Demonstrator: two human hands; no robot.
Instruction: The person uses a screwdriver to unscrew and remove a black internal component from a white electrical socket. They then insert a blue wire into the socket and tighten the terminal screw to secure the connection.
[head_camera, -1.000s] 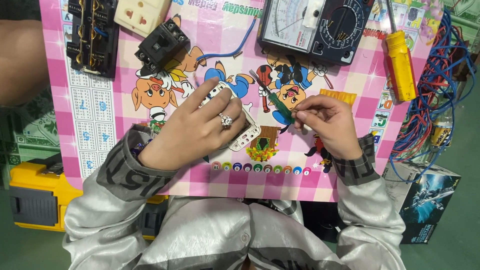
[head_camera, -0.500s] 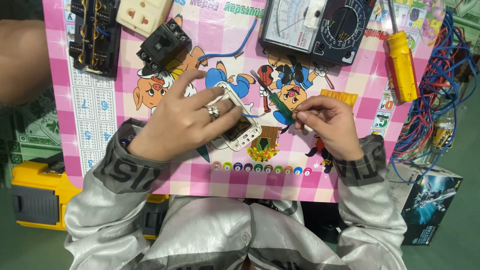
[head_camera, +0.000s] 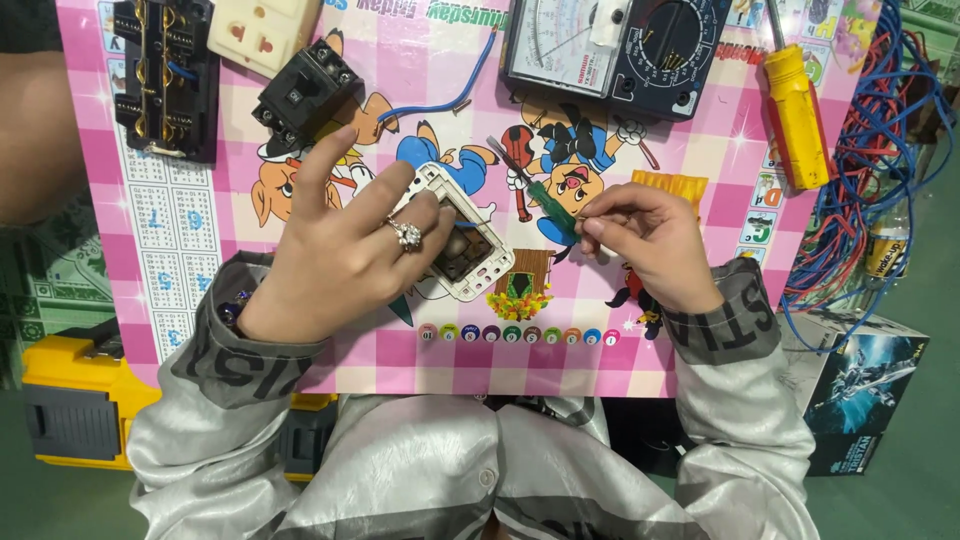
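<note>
While my left hand (head_camera: 340, 250) pins the white plastic socket frame (head_camera: 462, 240) flat on the pink checked cartoon mat (head_camera: 700, 150) so it can't slide, my right hand (head_camera: 650, 245) pinches a small green-handled screwdriver (head_camera: 535, 190), tip angled up and away. Further out: black analog multimeter (head_camera: 620, 45), yellow screwdriver (head_camera: 795, 110).

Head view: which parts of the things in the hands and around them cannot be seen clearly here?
- White switch frame: its left part is covered by the left hand.
- Green-handled screwdriver: the handle end is hidden in the right hand.
- Analog multimeter: cut off by the top edge.
- Black terminal block: its top is cut off by the top edge too.
- Blue and red wires: run out at the right edge.
</note>
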